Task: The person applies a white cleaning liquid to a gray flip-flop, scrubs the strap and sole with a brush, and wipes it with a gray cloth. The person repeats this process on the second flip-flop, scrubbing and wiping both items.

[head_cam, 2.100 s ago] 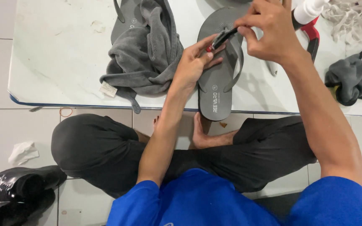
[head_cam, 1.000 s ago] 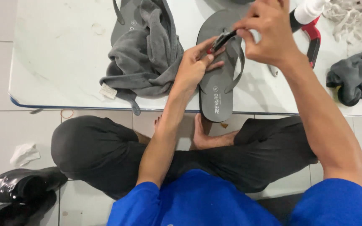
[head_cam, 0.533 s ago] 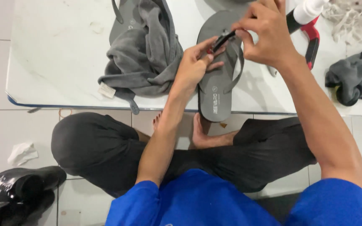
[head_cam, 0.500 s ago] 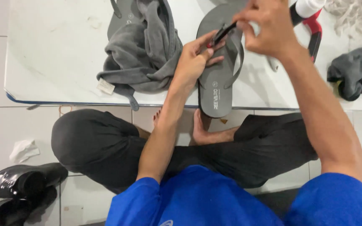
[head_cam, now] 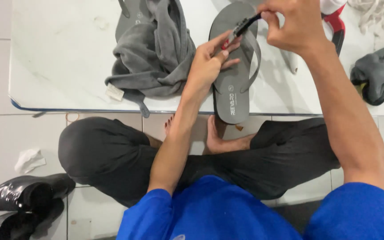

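Note:
A grey flip-flop lies on the white table, its heel over the near edge. My left hand presses on the sandal's left side, and its fingertips pinch the red end of a small black tool. My right hand grips the tool's other end above the strap. A second grey flip-flop lies partly under a grey towel at the left.
A red-and-white bottle stands behind my right hand, with a dark grey cloth at the right and white cord at the back. Black shoes and crumpled paper lie on the tiled floor. My crossed legs sit under the table.
The view has drifted slightly. Both hands stay on the small tool over the flip-flop's strap, with the left hand shifted a little lower on the sandal.

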